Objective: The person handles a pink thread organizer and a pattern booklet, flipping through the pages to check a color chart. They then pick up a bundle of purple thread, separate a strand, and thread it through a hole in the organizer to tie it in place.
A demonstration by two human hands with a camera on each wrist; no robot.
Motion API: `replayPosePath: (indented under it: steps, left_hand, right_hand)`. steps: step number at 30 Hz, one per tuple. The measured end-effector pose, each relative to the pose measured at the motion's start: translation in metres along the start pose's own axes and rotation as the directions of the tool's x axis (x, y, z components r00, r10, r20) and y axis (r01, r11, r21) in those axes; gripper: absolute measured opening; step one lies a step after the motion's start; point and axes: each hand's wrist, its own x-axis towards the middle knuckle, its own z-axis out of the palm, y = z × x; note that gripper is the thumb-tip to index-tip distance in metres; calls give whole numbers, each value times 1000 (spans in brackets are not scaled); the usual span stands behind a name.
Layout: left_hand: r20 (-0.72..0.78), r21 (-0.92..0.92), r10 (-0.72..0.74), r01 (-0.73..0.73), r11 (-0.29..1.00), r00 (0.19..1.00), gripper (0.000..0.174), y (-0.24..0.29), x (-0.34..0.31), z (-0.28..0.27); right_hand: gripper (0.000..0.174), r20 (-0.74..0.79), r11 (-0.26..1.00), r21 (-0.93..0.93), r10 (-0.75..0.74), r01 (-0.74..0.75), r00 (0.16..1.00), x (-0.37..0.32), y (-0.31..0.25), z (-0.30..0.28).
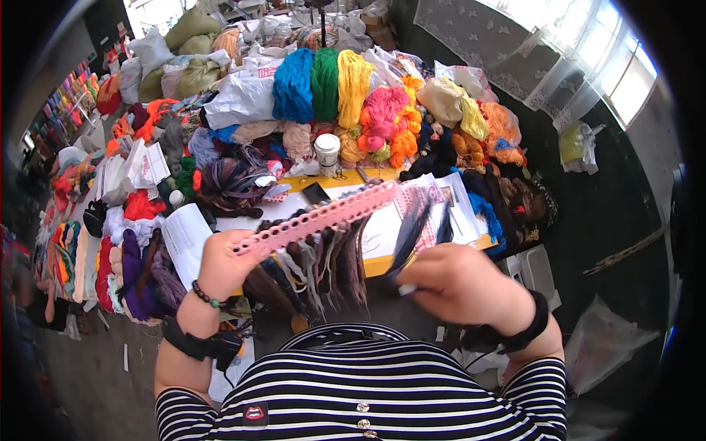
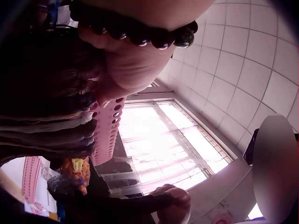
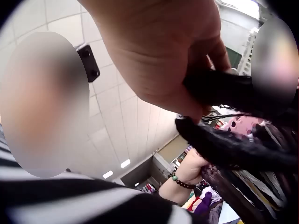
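My left hand (image 1: 228, 261) grips one end of a long pink perforated strip (image 1: 323, 215), held up at a slant over the table's front edge. Several hanks of thread (image 1: 318, 268) in grey, brown and dark tones hang from its holes. Fingers of my right hand (image 1: 463, 283) pinch a blurred dark hank of thread (image 1: 410, 239) near the strip's far end. The right wrist view shows that dark hank (image 3: 224, 142) close up, running from the fingertips towards the strip. In the left wrist view, the strip (image 2: 107, 133) comes out below my left hand (image 2: 133, 70).
A second pink perforated strip (image 1: 426, 237) lies on white papers (image 1: 463, 209) on the yellow-edged table. Behind are a dark phone (image 1: 316, 194), a lidded cup (image 1: 327, 153) and piles of coloured yarn (image 1: 294, 84). More yarn (image 1: 140, 272) lies on the left.
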Motion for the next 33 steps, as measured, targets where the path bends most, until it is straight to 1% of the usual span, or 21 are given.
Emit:
replayPosePath:
  steps: [1, 2, 3, 4, 5, 6, 7, 9, 11, 12, 15, 16, 19, 22, 23, 25, 26, 27, 29, 32, 33]
  left_hand:
    - [-1, 60, 34, -34, 998, 999, 18, 1, 0, 4]
    - [15, 108, 87, -88, 990, 996, 17, 2, -1, 9]
    - [22, 73, 90, -92, 993, 996, 18, 1, -2, 15]
    - [59, 137, 126, -133, 982, 990, 19, 7, -4, 16]
    - [100, 199, 159, -176, 964, 982, 20, 13, -6, 16]
    - [53, 173, 257, -263, 949, 965, 23, 10, -9, 20]
    - [63, 165, 248, -255, 953, 967, 26, 8, -13, 22]
    - [40, 167, 264, -267, 949, 964, 22, 17, -19, 20]
    - [111, 248, 293, -312, 917, 950, 18, 22, -23, 13]
    - [156, 284, 306, -340, 896, 939, 17, 24, -24, 11]
    - [114, 304, 427, -441, 844, 897, 14, 29, -28, 13]
    - [118, 299, 478, -490, 819, 871, 14, 27, -27, 12]
    - [233, 315, 384, -443, 839, 893, 27, 21, -29, -1]
    - [317, 203, 432, -506, 838, 844, 55, 38, -29, -20]
    - [436, 49, 377, -440, 897, 817, 78, 31, -28, -36]
    - [446, -247, 316, -224, 943, 838, 78, 11, -30, -57]
    - [444, -322, 296, -157, 934, 846, 71, 1, -31, -65]
    - [386, -323, 270, -145, 935, 882, 56, -6, -33, -66]
    - [368, -259, 326, -241, 935, 871, 42, -13, -29, -69]
    - [421, -235, 366, -290, 928, 830, 38, -3, -18, -57]
    - [447, -257, 401, -314, 914, 800, 39, -1, -12, -51]
  right_hand:
    - [25, 11, 993, -20, -119, 119, 993, 11, -3, 11]
    - [27, -36, 979, -4, -206, 206, 978, 24, -4, 23]
    - [30, -82, 957, 12, -289, 291, 954, 35, -3, 35]
    - [29, -98, 953, 11, -300, 302, 949, 45, 4, 48]
    - [26, -162, 953, -105, -300, 285, 940, 56, 11, 57]
    - [25, -211, 942, -203, -307, 265, 928, 65, 18, 61]
    - [25, -256, 924, -299, -317, 236, 913, 71, 25, 64]
    - [36, -181, 939, -291, -243, 184, 953, 68, 34, 72]
    - [44, -110, 963, -249, -134, 103, 985, 61, 32, 81]
    - [56, -108, 957, -286, -84, 50, 991, 59, 26, 80]
    - [54, -36, 958, -286, 10, -20, 999, 58, 23, 78]
    - [52, -11, 956, -292, -27, 23, 1000, 57, 27, 75]
    - [35, -49, 942, -325, -106, 85, 993, 51, 26, 77]
    - [27, -231, 808, -568, -341, 158, 911, 40, 4, 73]
    - [25, -257, 776, -613, -373, 149, 891, 35, 1, 73]
    - [21, -300, 708, -695, -447, 128, 843, 27, -2, 70]
    - [21, -301, 698, -706, -449, 120, 841, 23, -3, 68]
    - [21, -303, 686, -719, -453, 111, 838, 21, -3, 67]
    - [20, -291, 677, -728, -449, 109, 845, 19, -4, 69]
    - [20, -264, 664, -736, -464, 134, 846, 23, 0, 73]
    - [20, -259, 664, -734, -464, 140, 847, 24, 0, 75]
